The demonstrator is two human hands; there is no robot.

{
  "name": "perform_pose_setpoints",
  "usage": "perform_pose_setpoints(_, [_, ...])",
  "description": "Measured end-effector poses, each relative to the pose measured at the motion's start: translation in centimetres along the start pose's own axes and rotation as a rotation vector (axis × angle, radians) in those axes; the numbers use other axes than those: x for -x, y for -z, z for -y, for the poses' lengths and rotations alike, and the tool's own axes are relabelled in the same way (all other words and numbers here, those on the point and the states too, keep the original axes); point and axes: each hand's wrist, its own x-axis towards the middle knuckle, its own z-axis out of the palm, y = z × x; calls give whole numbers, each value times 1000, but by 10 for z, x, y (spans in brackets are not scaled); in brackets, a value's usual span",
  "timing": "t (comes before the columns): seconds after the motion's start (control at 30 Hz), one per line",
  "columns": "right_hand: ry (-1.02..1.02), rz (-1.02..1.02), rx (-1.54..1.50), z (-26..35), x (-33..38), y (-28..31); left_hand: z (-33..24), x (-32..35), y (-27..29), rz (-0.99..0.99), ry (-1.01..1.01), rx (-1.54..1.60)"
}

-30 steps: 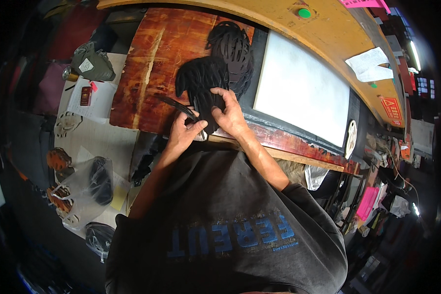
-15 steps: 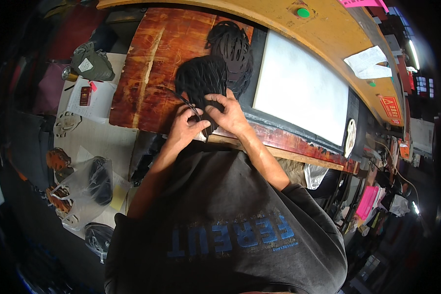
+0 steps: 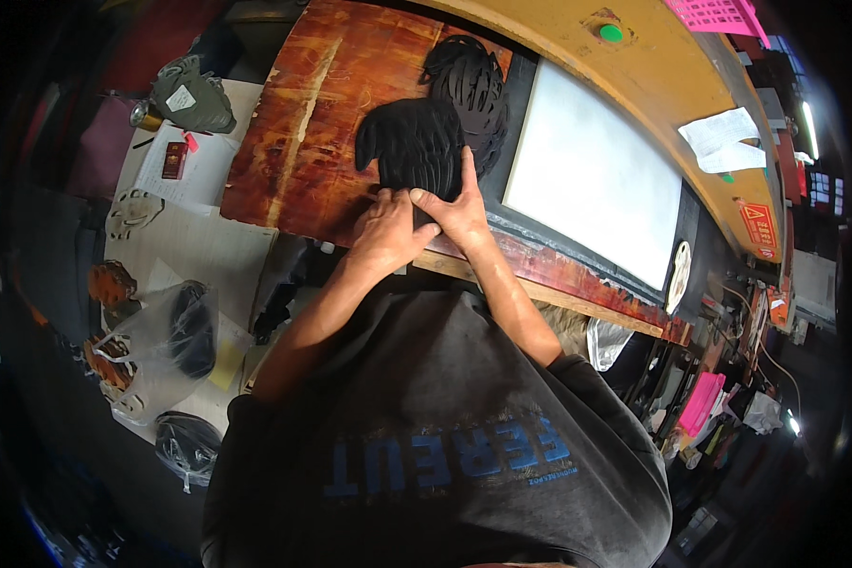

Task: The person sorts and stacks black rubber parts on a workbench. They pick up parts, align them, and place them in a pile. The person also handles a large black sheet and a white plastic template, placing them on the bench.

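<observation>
A stack of thin black cut pieces (image 3: 409, 142), curved and layered, lies on the near part of the red-brown board (image 3: 303, 104). My left hand (image 3: 388, 232) is closed round the stack's near left end, its fingers partly hidden against the pieces. From the right, my right hand (image 3: 456, 210) grips the same end, with the thumb across the top and the fingers along the right side. Both thumbs come close together at the near edge. Just beyond, a second pile of dark slotted cut pieces (image 3: 473, 95) lies against the stack.
A white slab (image 3: 596, 170) is set in the table to the right, under a yellow machine beam (image 3: 549, 33) with a green button. On the left side table are papers (image 3: 194, 175), a small dark red box (image 3: 174, 161), a clear plastic bag (image 3: 175, 346) and metal cutting dies (image 3: 114, 284).
The black pieces, spread and with one strip raised by my left hand before, now lie closer together. My left hand has moved in against the stack's near end. The whole view has shifted slightly.
</observation>
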Motion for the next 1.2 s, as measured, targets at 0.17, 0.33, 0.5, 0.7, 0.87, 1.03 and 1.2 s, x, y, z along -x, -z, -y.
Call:
perform_pose_setpoints(0.17, [77,-34,-130,11,7,-13,33,13,5,-198,192,821])
perform_pose_setpoints(0.33, [162,26,-169,61,8,-49,44,13,34,15,214,1734])
perform_pose_setpoints(0.5, [237,206,-514,101,-13,-91,53,11,99,-386,48,1364])
perform_pose_setpoints(0.7, [-3,300,-390,86,-21,-104,119,-3,99,-366,135,1140])
perform_pose_setpoints(0.87, [-98,247,109,40,-33,-1,131,-12,88,-565,210,-50])
perform_pose_setpoints(1.03, [-132,-302,114,8,-103,107,15,-50,62,-578,-245,-90])
perform_pose_setpoints(1.2, [-332,-63,116,21,-133,121,-80,-160,-8,-342,-269,-162])
